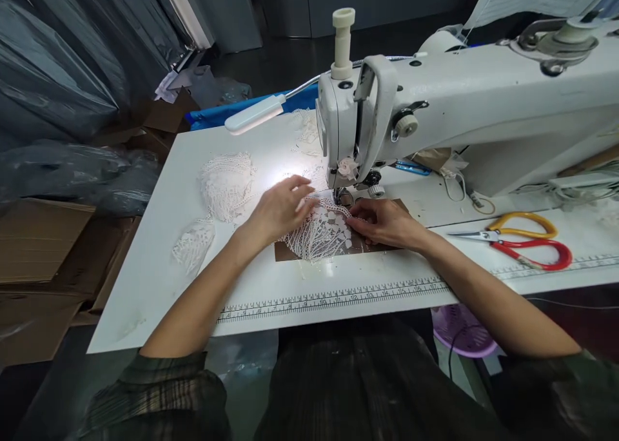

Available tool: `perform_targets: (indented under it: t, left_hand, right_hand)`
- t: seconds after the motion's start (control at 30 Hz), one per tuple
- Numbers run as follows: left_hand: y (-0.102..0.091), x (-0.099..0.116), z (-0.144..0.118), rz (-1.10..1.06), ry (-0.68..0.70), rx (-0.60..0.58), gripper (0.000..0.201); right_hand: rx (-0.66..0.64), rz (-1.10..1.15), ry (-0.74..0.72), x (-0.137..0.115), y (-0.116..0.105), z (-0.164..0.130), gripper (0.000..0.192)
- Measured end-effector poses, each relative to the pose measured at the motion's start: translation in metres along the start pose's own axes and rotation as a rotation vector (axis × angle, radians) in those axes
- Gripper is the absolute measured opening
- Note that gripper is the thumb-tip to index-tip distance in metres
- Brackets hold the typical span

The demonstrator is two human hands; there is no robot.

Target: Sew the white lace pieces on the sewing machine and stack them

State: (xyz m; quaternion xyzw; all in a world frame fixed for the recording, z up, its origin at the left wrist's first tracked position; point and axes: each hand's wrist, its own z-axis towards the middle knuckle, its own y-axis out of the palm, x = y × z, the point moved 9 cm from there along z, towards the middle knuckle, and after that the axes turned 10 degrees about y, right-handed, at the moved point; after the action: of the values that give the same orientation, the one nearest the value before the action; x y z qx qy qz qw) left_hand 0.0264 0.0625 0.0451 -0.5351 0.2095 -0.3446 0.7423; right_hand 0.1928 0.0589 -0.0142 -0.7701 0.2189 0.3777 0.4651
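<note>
A white industrial sewing machine [464, 112] stands at the back right of the white flat bench [155, 280]. Under its needle lies a white fan-shaped lace piece [319, 235], on a brown flat backing sheet [285, 251]. The left hand [278, 209] rests on the lace's left side, the right hand [384, 222] on its right. Left of the hands lie loose white lace pieces [225, 183]. Right of the right hand lie yellow-and-red-handled steel scissors [517, 238]. A printed ruler strip [338, 297] runs along the bench's near edge. Brown cardboard boxes [39, 254] sit left of the bench.
</note>
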Motion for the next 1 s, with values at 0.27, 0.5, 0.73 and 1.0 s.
perform_targets:
  t: [0.27, 0.5, 0.73, 1.0]
  left_hand:
    - [0.023, 0.052, -0.008, -0.183, 0.352, 0.168, 0.020]
    - [0.011, 0.061, -0.010, -0.069, 0.251, 0.284, 0.022]
    - [0.020, 0.128, -0.016, 0.012, 0.546, 0.209, 0.025]
    - [0.025, 0.073, -0.011, -0.036, 0.266, 0.166, 0.024]
  right_hand:
    - [-0.014, 0.126, 0.017, 0.006, 0.003, 0.001, 0.028]
    - [0.068, -0.002, -0.018, 0.002, 0.000, 0.000, 0.031]
    - [0.133, -0.087, -0.026, 0.003, -0.002, 0.001, 0.037]
    - [0.104, -0.098, -0.007, 0.006, -0.002, 0.000, 0.041]
